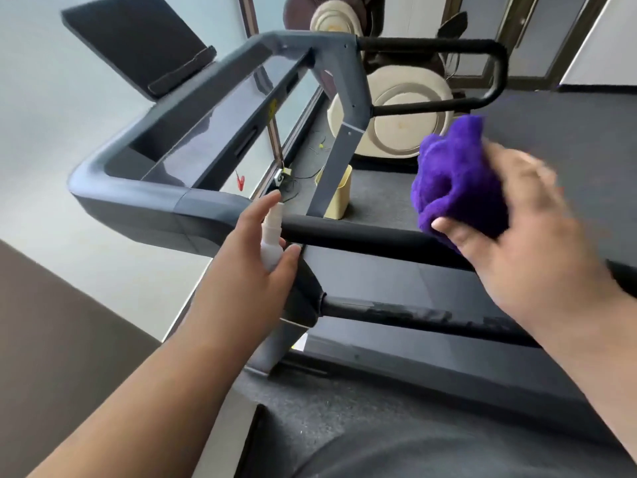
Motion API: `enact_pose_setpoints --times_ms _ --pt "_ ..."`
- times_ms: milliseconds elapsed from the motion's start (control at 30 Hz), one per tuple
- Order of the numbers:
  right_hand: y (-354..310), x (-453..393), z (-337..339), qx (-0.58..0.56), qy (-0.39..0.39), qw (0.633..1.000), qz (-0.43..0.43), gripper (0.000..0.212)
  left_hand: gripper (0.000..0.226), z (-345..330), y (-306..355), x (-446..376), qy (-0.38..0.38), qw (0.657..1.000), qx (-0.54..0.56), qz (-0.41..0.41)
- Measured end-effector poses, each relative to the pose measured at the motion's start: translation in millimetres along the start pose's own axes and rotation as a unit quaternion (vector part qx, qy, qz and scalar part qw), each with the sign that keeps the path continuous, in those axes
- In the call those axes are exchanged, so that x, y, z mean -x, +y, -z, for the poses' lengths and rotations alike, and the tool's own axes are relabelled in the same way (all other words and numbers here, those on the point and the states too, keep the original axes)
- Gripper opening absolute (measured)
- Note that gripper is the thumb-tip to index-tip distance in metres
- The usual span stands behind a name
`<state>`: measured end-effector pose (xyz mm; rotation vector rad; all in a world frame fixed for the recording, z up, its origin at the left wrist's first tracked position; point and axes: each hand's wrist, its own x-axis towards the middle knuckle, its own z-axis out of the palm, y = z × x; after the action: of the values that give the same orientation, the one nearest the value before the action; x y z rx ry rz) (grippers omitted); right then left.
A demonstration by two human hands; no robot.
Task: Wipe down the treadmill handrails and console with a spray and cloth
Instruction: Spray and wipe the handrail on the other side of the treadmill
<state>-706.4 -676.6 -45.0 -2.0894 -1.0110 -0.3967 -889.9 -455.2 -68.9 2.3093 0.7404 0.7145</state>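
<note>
No readable brand or text anywhere; only a small yellow sticker (273, 108) on the frame, print too blurred to make out.

Far left, 10 o'clock: console screen (138, 39), flat matte black slab, tilted. Below it the treadmill frame (144, 198), grey moulded plastic, rounded corners, glossy dark panel inset.

Left hand (256, 260) at centre, fingers curled round a small white spray bottle (270, 246), smooth plastic, cylindrical; index finger stretched up along the nozzle. Bottle sits right against the near handrail (348, 236), black foam-like sleeve, tubular, running off toward 3 o'clock. Contents of bottle: cannot tell.

Behind the rail, 12 o'clock from the bottle: pale yellow plastic bin (339, 198) on the dark floor, partly hidden by the grey upright; what is in it cannot be seen.

Top, 1 o'clock: far handrail (496, 74), black looped tube. Beige padded chair (403, 112) behind it.

Right hand (517, 243) at 3 o'clock, motion-blurred, clutching a bunched purple cloth (458, 181), fuzzy microfibre-looking, just above the near handrail; contact cannot be judged.
</note>
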Motion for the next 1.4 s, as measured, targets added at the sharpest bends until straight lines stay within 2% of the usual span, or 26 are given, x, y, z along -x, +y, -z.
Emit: enact_pose_setpoints --times_ms 67,133,300,467,600,733,900,1000,1233,1400 --pt "-6 -3 -17 0.106 -0.116 0.987 0.017 0.071 0.058 6 -2 -7 -0.018 0.999 -0.046 0.003" --pt "-5 -3 -26 0.163 -0.169 0.972 0.016 0.067 0.059 9 -1 -12 -0.036 0.996 -0.087 -0.007" --pt "1 2 -32 0.195 -0.135 0.971 0.035 0.063 0.055 10 2 -24 -0.072 0.986 -0.146 -0.019" --pt "3 7 -39 0.219 -0.111 0.969 0.039 0.072 0.052 5 0 -30 -0.118 0.980 -0.159 0.004" --pt "2 7 -39 0.219 -0.119 0.968 0.031 0.079 0.049 3 2 -35 -0.120 0.981 -0.155 0.008" --pt "1 7 -32 0.150 -0.119 0.981 0.034 0.069 0.055 0 10 -33 -0.123 0.979 -0.160 -0.001" --pt "12 23 -1 0.033 -0.039 0.998 -0.030 0.061 0.059 -11 26 -27 -0.134 0.979 -0.152 -0.018" --pt "24 40 18 0.026 -0.016 0.999 -0.019 0.062 0.059 -26 46 -20 -0.154 0.978 -0.132 -0.044" --pt "62 45 58 0.072 -0.070 0.993 -0.058 0.067 0.054 -68 94 -6 -0.183 0.973 -0.126 -0.058" --pt "89 52 73 0.078 -0.087 0.992 -0.050 0.070 0.053 -78 117 3 -0.168 0.977 -0.123 -0.050"
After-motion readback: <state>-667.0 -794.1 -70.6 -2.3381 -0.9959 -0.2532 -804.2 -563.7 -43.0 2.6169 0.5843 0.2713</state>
